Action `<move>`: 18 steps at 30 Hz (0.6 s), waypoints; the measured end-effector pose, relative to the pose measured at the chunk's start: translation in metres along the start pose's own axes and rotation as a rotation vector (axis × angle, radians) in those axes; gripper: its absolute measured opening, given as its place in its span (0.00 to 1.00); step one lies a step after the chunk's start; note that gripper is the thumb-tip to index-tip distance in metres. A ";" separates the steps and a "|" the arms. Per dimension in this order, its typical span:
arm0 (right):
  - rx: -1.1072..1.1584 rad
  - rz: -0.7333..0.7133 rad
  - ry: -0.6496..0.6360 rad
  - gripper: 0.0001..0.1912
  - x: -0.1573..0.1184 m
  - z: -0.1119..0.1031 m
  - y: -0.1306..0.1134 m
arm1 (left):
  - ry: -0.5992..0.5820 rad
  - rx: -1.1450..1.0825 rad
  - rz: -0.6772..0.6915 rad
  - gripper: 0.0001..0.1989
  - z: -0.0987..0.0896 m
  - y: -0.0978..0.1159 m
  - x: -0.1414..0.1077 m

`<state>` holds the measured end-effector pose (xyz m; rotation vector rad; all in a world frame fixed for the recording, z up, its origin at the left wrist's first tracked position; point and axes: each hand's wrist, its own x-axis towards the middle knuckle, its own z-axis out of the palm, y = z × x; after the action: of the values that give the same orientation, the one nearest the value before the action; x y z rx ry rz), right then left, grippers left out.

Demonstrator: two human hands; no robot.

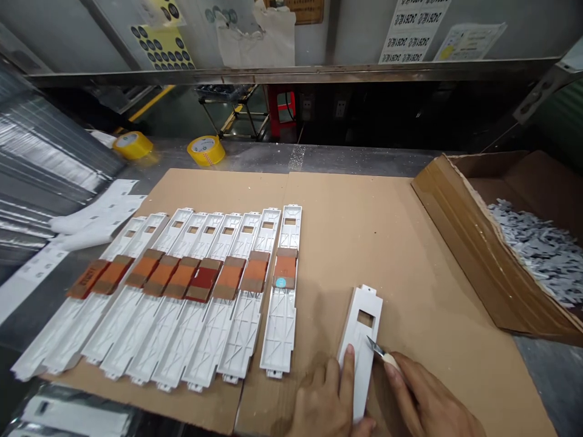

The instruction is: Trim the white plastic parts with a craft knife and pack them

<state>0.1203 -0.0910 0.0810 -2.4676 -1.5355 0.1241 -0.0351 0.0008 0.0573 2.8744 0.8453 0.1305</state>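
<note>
A white plastic panel (pixel 361 355) with a rectangular window near its far end lies at a slant on the cardboard, smooth face up. My left hand (pixel 325 397) holds its near part, with the index finger stretched along the top face and the thumb by the near end. In my right hand (pixel 421 394) is a craft knife (pixel 382 353), pinched like a pen. Its pointed blade is at the panel's right edge, just below the window; whether it touches I cannot tell. Left of my hands, several similar panels (pixel 279 328) lie in a row, ribbed side up, with reddish-brown pieces (pixel 286 267) across them.
A cardboard box (pixel 460 243) of small grey-white scraps (pixel 537 249) stands on the right. Cardboard sheets (pixel 346 224) cover the bench. Two yellow tape rolls (pixel 206 150) sit at the back left, near white paper strips (pixel 98 212). A metal ledge (pixel 291 74) crosses above the bench's far side.
</note>
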 end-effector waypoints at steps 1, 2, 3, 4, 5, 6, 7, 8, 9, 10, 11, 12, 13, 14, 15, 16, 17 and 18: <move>-0.023 0.009 0.030 0.14 0.002 0.000 0.001 | 0.006 0.003 0.001 0.53 0.001 0.000 0.000; -0.049 0.019 0.060 0.15 0.005 -0.001 0.002 | 0.015 0.009 0.003 0.53 0.001 0.000 0.000; -0.077 0.030 0.083 0.16 0.009 -0.001 0.003 | 0.027 0.017 0.004 0.53 0.002 0.000 0.000; -0.103 0.040 0.091 0.16 0.014 -0.002 0.003 | 0.039 0.024 0.004 0.52 0.002 0.000 0.001; -0.125 0.049 0.090 0.16 0.018 -0.003 0.004 | 0.048 0.029 0.004 0.52 0.003 0.000 0.001; -0.140 0.054 0.088 0.16 0.023 -0.004 0.004 | 0.055 0.033 0.003 0.52 0.004 -0.001 0.001; -0.150 0.051 0.086 0.16 0.027 -0.006 0.004 | 0.058 0.035 0.002 0.51 0.004 -0.001 0.001; -0.154 0.042 0.084 0.15 0.031 -0.007 0.004 | 0.059 0.037 0.002 0.51 0.005 -0.001 0.000; -0.155 0.031 0.088 0.16 0.034 -0.008 0.003 | 0.058 0.040 0.004 0.51 0.006 -0.001 0.000; -0.155 0.021 0.096 0.17 0.036 -0.009 0.003 | 0.057 0.046 0.009 0.50 0.006 -0.002 0.000; -0.154 0.013 0.100 0.17 0.037 -0.009 0.003 | 0.056 0.055 0.013 0.50 0.007 -0.002 0.000; -0.149 0.006 0.091 0.18 0.037 -0.009 0.004 | 0.056 0.064 0.018 0.49 0.007 -0.002 -0.001; -0.144 0.006 0.072 0.18 0.036 -0.009 0.005 | 0.057 0.072 0.024 0.48 0.008 -0.002 -0.001; -0.142 0.010 0.045 0.17 0.035 -0.008 0.007 | 0.058 0.078 0.027 0.48 0.008 -0.002 -0.001; -0.141 0.016 0.013 0.16 0.034 -0.007 0.009 | 0.058 0.081 0.029 0.47 0.009 -0.002 -0.001; -0.144 0.022 -0.016 0.15 0.033 -0.006 0.011 | 0.059 0.082 0.030 0.46 0.010 -0.002 -0.001; -0.147 0.025 -0.037 0.14 0.032 -0.004 0.014 | 0.058 0.082 0.031 0.46 0.010 -0.002 -0.001; -0.152 0.027 -0.048 0.14 0.032 -0.003 0.015 | 0.058 0.085 0.031 0.45 0.011 -0.001 -0.002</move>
<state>0.1485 -0.0697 0.0818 -2.6206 -1.5868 0.0742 -0.0357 -0.0003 0.0460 2.9775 0.8356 0.1859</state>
